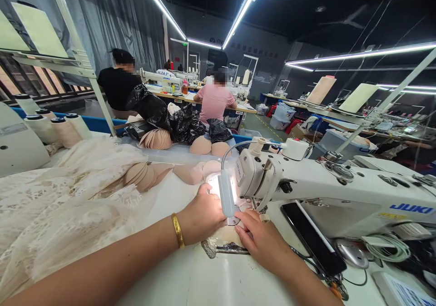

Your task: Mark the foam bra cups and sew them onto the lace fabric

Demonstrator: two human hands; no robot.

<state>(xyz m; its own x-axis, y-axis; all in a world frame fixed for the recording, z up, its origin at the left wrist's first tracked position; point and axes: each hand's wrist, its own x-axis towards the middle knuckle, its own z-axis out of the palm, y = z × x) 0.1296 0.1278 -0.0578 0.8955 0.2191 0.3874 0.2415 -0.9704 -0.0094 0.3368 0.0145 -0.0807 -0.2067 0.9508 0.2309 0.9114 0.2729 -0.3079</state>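
Note:
My left hand [204,213] is curled around the near edge of a pale foam bra cup [214,184], thumb on top. Bright light washes out the cup's surface. A grey work lamp [226,194] on a bendy neck hides part of the cup and my left fingertips. On the other side of the lamp, my right hand [262,235] lies low by the needle plate [232,221], its thumb and forefinger stretched out and apart. The white sewing machine [327,179] reaches in from the right, with its needle area just beyond my right fingers.
Cream lace fabric [57,192] is heaped on the left. Stacked bra cups [145,175] lie behind my left hand, with more cups [156,139] on a translucent tray. A phone [313,238] leans by the machine. Two people sit at benches ahead.

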